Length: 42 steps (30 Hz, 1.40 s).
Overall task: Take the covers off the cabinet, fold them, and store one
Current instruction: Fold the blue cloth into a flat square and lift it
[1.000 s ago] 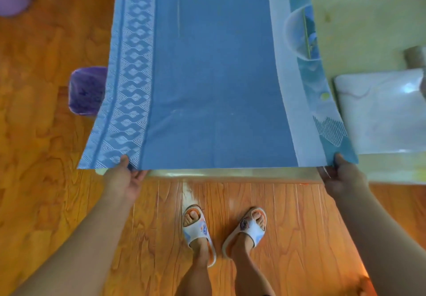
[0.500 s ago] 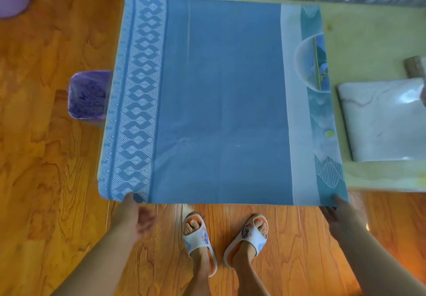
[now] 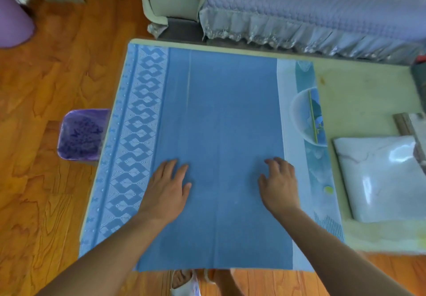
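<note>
A blue cover (image 3: 221, 116) with a diamond-patterned band on its left and a pale picture band on its right lies spread flat over the left part of the pale green cabinet top (image 3: 359, 97). Its near edge hangs slightly past the cabinet's front. My left hand (image 3: 167, 192) rests flat on the cloth, fingers straight and together. My right hand (image 3: 277, 185) also lies on the cloth, fingers slightly bent, holding nothing. A second, white glossy folded cover (image 3: 378, 176) lies on the cabinet top at the right.
A purple-lined bin (image 3: 79, 134) stands on the wooden floor (image 3: 46, 76) by the cabinet's left side. A sofa with a lilac frilled cover (image 3: 299, 7) runs behind the cabinet. A purple round object (image 3: 12, 23) is at far left. My slippered feet (image 3: 184, 284) show below.
The blue cover, held by its near corners a second ago, now lies flat on the cabinet. Both hands let go and moved forward onto the cloth's middle.
</note>
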{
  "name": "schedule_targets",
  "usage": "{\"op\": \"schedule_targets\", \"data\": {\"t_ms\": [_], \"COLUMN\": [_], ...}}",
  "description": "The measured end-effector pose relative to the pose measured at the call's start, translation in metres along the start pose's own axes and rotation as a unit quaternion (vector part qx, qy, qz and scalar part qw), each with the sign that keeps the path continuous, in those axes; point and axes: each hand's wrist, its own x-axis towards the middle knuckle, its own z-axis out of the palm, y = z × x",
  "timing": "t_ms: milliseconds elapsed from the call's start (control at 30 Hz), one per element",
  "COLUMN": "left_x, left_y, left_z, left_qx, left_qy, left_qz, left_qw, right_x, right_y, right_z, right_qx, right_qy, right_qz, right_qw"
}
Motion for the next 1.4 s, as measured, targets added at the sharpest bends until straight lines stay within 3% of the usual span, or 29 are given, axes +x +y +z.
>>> {"op": "schedule_targets", "data": {"t_ms": [133,400,567,667,733,867,933,1000,1100,1167,1233,1300,1367,1400], "left_x": [0.080,0.165,0.212,0.286,0.349,0.433,0.436,0.427,0.401,0.393,0.393,0.395,0.394,0.392], "left_y": [-0.007,-0.030,-0.021,0.000,0.014,-0.012,-0.054,-0.108,-0.175,-0.194,-0.185,-0.147,-0.089,-0.058], "left_z": [0.002,0.008,-0.014,-0.026,-0.030,-0.030,-0.035,-0.051,-0.086,-0.102,-0.102,-0.091,-0.068,-0.052], "left_qx": [0.056,0.111,0.086,0.024,0.041,0.117,0.102,0.083,0.063,0.053,0.088,0.091,0.083,0.080], "left_qy": [0.034,0.127,0.140,0.166,0.126,-0.002,0.022,0.039,-0.036,-0.077,-0.023,0.100,0.150,0.140], "left_qz": [-0.002,-0.036,-0.041,0.047,0.087,0.074,0.036,-0.064,-0.222,-0.305,-0.346,-0.304,-0.154,-0.074], "left_qw": [0.998,0.985,0.985,0.985,0.987,0.990,0.994,0.994,0.972,0.948,0.934,0.943,0.973,0.984], "right_x": [0.100,0.358,0.412,0.411,0.412,0.410,0.412,0.414,0.412,0.413,0.414,0.414,0.413,0.413], "right_y": [-0.029,-0.074,-0.098,-0.094,-0.093,-0.096,-0.096,-0.096,-0.095,-0.096,-0.101,-0.106,-0.110,-0.112], "right_z": [0.025,0.050,0.071,0.081,0.082,0.082,0.082,0.081,0.080,0.080,0.080,0.081,0.080,0.080], "right_qx": [-0.031,-0.086,-0.089,-0.089,-0.086,-0.085,-0.084,-0.089,-0.099,-0.101,-0.099,-0.093,-0.086,-0.082], "right_qy": [-0.042,-0.063,-0.081,-0.069,-0.068,-0.058,-0.053,-0.057,-0.065,-0.069,-0.072,-0.074,-0.079,-0.077], "right_qz": [-0.115,-0.142,-0.164,-0.156,-0.157,-0.159,-0.157,-0.153,-0.148,-0.145,-0.145,-0.147,-0.148,-0.149], "right_qw": [0.992,0.984,0.979,0.981,0.982,0.982,0.983,0.983,0.982,0.982,0.982,0.982,0.982,0.982]}}
